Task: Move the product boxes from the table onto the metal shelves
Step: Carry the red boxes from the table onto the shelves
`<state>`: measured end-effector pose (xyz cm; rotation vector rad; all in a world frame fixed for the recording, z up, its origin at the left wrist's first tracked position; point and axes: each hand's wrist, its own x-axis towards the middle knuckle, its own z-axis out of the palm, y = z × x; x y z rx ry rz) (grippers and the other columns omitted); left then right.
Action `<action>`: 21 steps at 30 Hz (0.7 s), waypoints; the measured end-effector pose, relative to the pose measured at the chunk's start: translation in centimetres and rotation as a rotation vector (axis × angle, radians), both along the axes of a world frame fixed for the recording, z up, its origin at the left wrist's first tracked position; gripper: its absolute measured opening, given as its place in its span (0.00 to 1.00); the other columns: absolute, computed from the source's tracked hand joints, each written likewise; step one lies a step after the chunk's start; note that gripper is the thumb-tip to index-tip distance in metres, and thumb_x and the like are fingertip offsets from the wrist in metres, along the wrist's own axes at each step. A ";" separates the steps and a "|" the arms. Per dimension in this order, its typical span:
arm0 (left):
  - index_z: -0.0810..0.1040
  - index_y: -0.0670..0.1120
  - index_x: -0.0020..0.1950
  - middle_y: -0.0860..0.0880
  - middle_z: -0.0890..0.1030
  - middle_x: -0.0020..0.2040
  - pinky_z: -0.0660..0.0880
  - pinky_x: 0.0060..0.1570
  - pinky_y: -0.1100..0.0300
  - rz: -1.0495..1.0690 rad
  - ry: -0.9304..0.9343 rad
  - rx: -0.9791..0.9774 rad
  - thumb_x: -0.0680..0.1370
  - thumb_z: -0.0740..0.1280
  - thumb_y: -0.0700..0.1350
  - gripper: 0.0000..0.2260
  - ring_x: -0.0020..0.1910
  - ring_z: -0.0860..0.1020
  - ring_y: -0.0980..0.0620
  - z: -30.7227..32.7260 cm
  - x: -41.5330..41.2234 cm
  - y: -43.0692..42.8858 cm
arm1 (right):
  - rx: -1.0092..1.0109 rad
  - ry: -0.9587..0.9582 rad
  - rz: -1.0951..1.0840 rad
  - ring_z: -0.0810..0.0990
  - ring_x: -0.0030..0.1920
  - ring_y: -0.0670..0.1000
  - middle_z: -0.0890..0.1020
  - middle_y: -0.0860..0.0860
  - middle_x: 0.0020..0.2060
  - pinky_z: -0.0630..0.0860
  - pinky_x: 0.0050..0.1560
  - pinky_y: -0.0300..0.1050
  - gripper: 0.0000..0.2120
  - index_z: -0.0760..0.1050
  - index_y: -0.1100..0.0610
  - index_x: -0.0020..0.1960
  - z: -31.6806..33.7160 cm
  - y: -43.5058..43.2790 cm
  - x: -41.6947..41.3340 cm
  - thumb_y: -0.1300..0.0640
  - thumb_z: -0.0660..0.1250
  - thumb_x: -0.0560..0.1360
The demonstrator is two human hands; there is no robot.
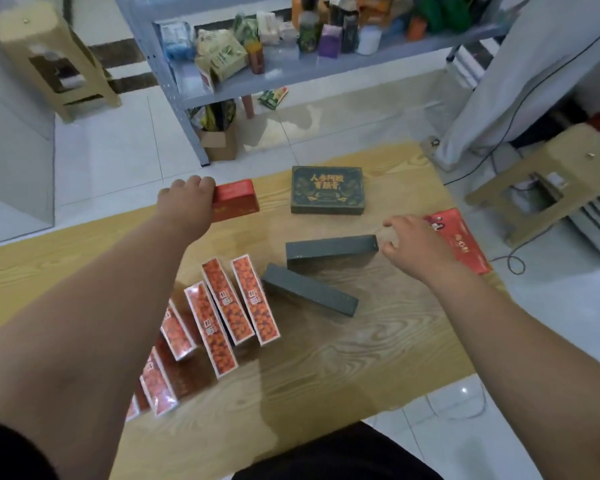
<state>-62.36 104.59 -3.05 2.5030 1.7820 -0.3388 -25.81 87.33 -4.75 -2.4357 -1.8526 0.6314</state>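
The red box lies at about eleven o'clock on the table, and the left hand grips its near-left end, fingers curled over the top edge. It looks like stiff, light card, probably with a glossy face, so a grip across the short end should hold if the thumb backs it from below, though the thumb is hidden here. The grey box stands on its long edge near the table's middle. The right hand is at its three o'clock end with fingers spread and holding nothing. Whether the fingertips touch the box I cannot tell. This box is long, narrow and matt, so it is likely easy to pinch at the end, but it would tip if lifted from there; a grip nearer the middle seems safer. A second grey box lies at five o'clock of the first, a green box sits flat at twelve, and a red packet lies partly under the right hand at three. The orange boxes lean in a row towards eight o'clock. Beyond the table at twelve o'clock stands the shelf, already crowded with goods.
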 end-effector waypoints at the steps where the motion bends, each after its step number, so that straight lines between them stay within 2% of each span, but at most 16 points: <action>1: 0.70 0.44 0.63 0.42 0.75 0.58 0.72 0.54 0.43 -0.032 -0.032 -0.008 0.79 0.63 0.44 0.13 0.57 0.74 0.37 0.3 2.3 -0.1 | -0.009 -0.002 -0.041 0.74 0.65 0.59 0.77 0.58 0.64 0.70 0.63 0.51 0.21 0.74 0.57 0.68 0.0 -0.6 0.7 0.54 0.65 0.77; 6: 0.71 0.46 0.64 0.42 0.76 0.59 0.73 0.57 0.42 -0.196 -0.154 0.036 0.80 0.64 0.49 0.14 0.59 0.74 0.39 2.1 11.7 -1.7 | -0.064 0.023 -0.172 0.73 0.65 0.61 0.76 0.59 0.64 0.73 0.65 0.56 0.27 0.73 0.56 0.69 -1.0 -3.6 3.4 0.46 0.63 0.73; 8: 0.71 0.47 0.65 0.43 0.76 0.60 0.72 0.57 0.43 -0.246 -0.170 0.068 0.80 0.64 0.51 0.16 0.59 0.74 0.38 3.1 14.6 -2.8 | -0.093 0.020 -0.204 0.73 0.66 0.62 0.76 0.60 0.64 0.72 0.65 0.55 0.26 0.72 0.58 0.69 -1.6 -4.5 5.2 0.48 0.66 0.74; 11: 0.70 0.49 0.69 0.43 0.76 0.62 0.71 0.58 0.44 -0.307 -0.191 0.102 0.80 0.63 0.53 0.18 0.61 0.73 0.39 4.7 19.1 -5.3 | -0.057 0.007 -0.276 0.73 0.64 0.65 0.76 0.62 0.61 0.74 0.63 0.57 0.30 0.71 0.59 0.67 -2.8 -5.5 8.9 0.43 0.67 0.71; 14: 0.67 0.50 0.74 0.45 0.75 0.65 0.71 0.61 0.45 -0.352 -0.227 0.097 0.81 0.63 0.53 0.22 0.63 0.72 0.41 5.7 23.3 -8.7 | -0.077 0.042 -0.406 0.66 0.71 0.65 0.67 0.62 0.69 0.70 0.68 0.59 0.42 0.62 0.58 0.76 -4.3 -6.1 13.1 0.43 0.75 0.70; 17: 0.63 0.51 0.77 0.47 0.72 0.69 0.70 0.65 0.46 -0.329 -0.230 0.056 0.80 0.63 0.54 0.26 0.68 0.69 0.43 5.6 26.8 -12.6 | -0.159 0.080 -0.431 0.59 0.76 0.63 0.60 0.62 0.76 0.64 0.72 0.61 0.56 0.51 0.56 0.80 -6.5 -6.0 16.7 0.39 0.79 0.65; 19: 0.63 0.50 0.77 0.47 0.73 0.68 0.70 0.65 0.47 -0.284 -0.249 0.006 0.80 0.64 0.54 0.26 0.68 0.70 0.43 4.8 28.9 -15.5 | -0.220 0.112 -0.395 0.64 0.73 0.63 0.66 0.61 0.72 0.67 0.70 0.61 0.60 0.53 0.56 0.79 -7.7 -5.8 18.2 0.35 0.81 0.60; 21: 0.66 0.49 0.73 0.47 0.75 0.64 0.71 0.61 0.50 -0.221 -0.303 -0.029 0.80 0.65 0.54 0.24 0.64 0.73 0.44 3.3 30.5 -18.9 | -0.270 0.126 -0.348 0.69 0.70 0.62 0.71 0.59 0.67 0.72 0.67 0.59 0.61 0.60 0.56 0.77 -9.0 -5.8 19.3 0.31 0.80 0.54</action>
